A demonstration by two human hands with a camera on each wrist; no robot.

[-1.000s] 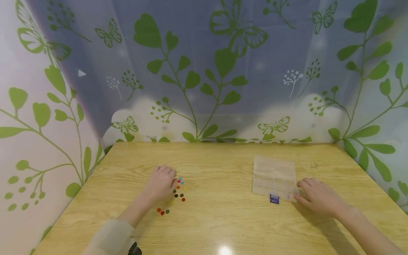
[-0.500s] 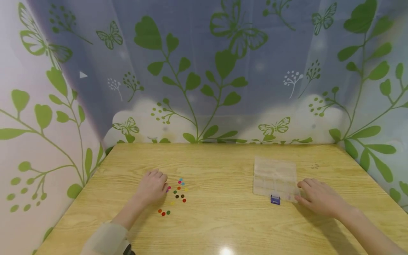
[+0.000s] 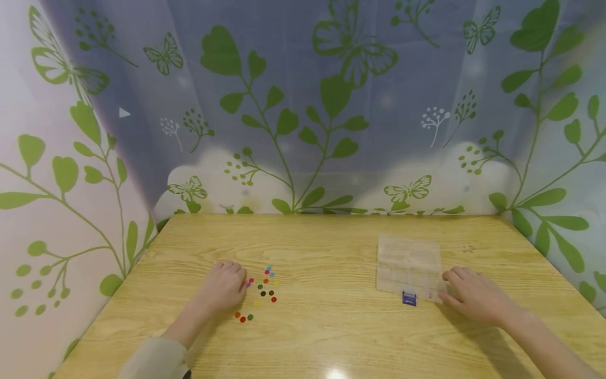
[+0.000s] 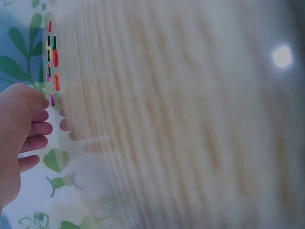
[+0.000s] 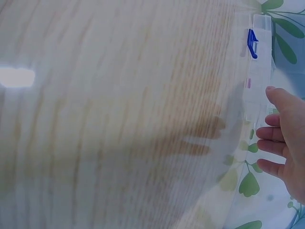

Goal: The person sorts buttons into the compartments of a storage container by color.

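My left hand [image 3: 222,285] is low over the table, loosely curled, beside several small coloured discs [image 3: 266,281]. Its thumb and forefinger tips are close to a magenta disc [image 4: 52,100] in the left wrist view; contact is unclear. A clear plastic compartment box [image 3: 409,268] with a blue-purple latch [image 3: 409,298] lies to the right. My right hand [image 3: 475,295] rests at the box's right edge, fingers relaxed and thumb near the front corner. In the right wrist view, a pinkish-purple piece [image 5: 249,83] shows inside the box.
The wood-grain table [image 3: 326,326] reaches back to a patterned curtain [image 3: 303,121] with green leaves and butterflies. More discs, red, orange and green [image 3: 250,317], are nearer the front. A bright glare spot [image 3: 335,373] shows at the front.
My left hand has moved left and slightly toward the front, uncovering a pink and a purple disc by its fingertips. The right hand and the box have stayed in place.
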